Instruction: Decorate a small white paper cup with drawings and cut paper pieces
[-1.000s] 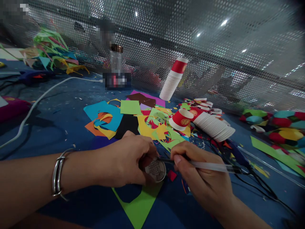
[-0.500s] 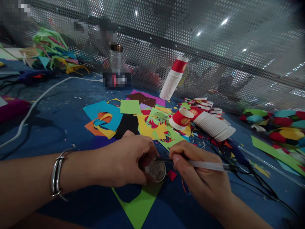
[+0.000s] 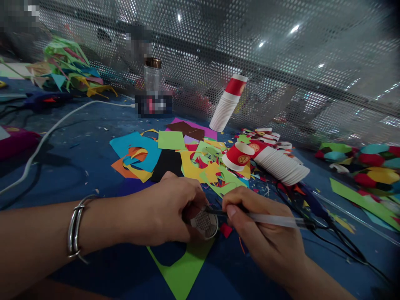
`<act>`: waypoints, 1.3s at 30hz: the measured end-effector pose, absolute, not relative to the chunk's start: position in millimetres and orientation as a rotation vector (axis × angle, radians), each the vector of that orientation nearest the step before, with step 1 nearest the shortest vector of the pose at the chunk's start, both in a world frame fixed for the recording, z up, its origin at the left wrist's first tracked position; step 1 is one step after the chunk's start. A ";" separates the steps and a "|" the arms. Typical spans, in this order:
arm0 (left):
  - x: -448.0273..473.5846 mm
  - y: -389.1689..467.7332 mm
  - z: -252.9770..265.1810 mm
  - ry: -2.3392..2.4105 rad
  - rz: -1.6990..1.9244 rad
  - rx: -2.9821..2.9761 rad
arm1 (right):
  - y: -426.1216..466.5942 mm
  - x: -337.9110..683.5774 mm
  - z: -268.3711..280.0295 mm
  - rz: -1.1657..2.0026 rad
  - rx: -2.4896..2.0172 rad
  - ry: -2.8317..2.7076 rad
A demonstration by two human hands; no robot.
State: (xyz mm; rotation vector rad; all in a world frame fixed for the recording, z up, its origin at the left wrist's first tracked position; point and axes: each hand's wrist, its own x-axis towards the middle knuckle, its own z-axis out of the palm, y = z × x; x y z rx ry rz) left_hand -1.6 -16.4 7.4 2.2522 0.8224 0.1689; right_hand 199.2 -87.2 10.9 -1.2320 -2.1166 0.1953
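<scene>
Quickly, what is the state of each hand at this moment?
Left hand: closed, holding the round piece.
Right hand: closed, holding the pen.

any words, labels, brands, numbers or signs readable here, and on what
No text is readable.
Single red cup: gold emblem, too small to read.
Standing cup stack: gold emblem, too blurred.
Lying cup stack: gold emblem, too blurred.
Round patterned piece: lines, no legible lettering.
Dark pixelated patch: unreadable.

Left hand (image 3: 170,210), back upward, fingers and thumb curled, at tip end of pen (image 3: 275,218), left forearm (image 3: 40,233) nearly level, left of pen, right hand (image 3: 270,243), closed round pen, right forearm (image 3: 321,277) slanting below pen
</scene>
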 end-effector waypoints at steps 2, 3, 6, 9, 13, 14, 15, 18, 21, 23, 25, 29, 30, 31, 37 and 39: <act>-1.3 -16.0 7.8 0.818 0.172 2.254 | -86.8 199.2 9.9 0.211 -1.227 -2.114; -1.3 -15.8 7.9 0.814 0.175 2.257 | -86.6 199.1 9.5 0.218 -1.225 -2.111; -1.9 -15.7 8.0 0.811 0.183 2.260 | -86.2 199.0 8.6 0.225 -1.224 -2.107; -2.7 -16.0 7.1 0.797 0.191 2.268 | -85.9 199.1 8.9 0.221 -1.235 -2.111; -3.0 -15.4 4.0 0.763 0.216 2.295 | -84.3 199.9 10.6 0.193 -1.269 -2.110; -2.8 -15.2 3.2 0.759 0.227 2.305 | -84.0 200.1 11.0 0.187 -1.275 -2.107; -2.6 -15.1 2.8 0.756 0.236 2.313 | -83.7 200.3 11.3 0.183 -1.281 -2.105; -1.5 -14.9 3.0 0.755 0.237 2.315 | -84.3 200.5 12.1 0.174 -1.293 -2.104; -1.0 -15.1 4.5 0.762 0.215 2.307 | -85.9 199.9 12.4 0.188 -1.289 -2.087; -1.2 -15.2 5.1 0.779 0.206 2.295 | -86.4 199.0 12.2 0.200 -1.272 -2.082; -1.7 -15.3 5.7 0.795 0.197 2.276 | -86.2 198.0 11.9 0.196 -1.252 -2.097; -2.2 -15.2 7.9 0.790 0.186 2.272 | -85.1 197.0 11.5 0.201 -1.232 -2.118; -2.2 -15.2 8.4 0.791 0.184 2.278 | -84.9 197.3 11.5 0.203 -1.237 -2.118; -2.2 -15.2 8.6 0.794 0.185 2.282 | -84.8 197.8 11.3 0.204 -1.245 -2.118; -1.1 -14.3 3.9 0.749 0.236 2.308 | -84.4 202.0 9.6 0.216 -1.286 -2.099; -0.6 -13.7 2.5 0.742 0.241 2.307 | -84.5 202.5 9.5 0.222 -1.292 -2.092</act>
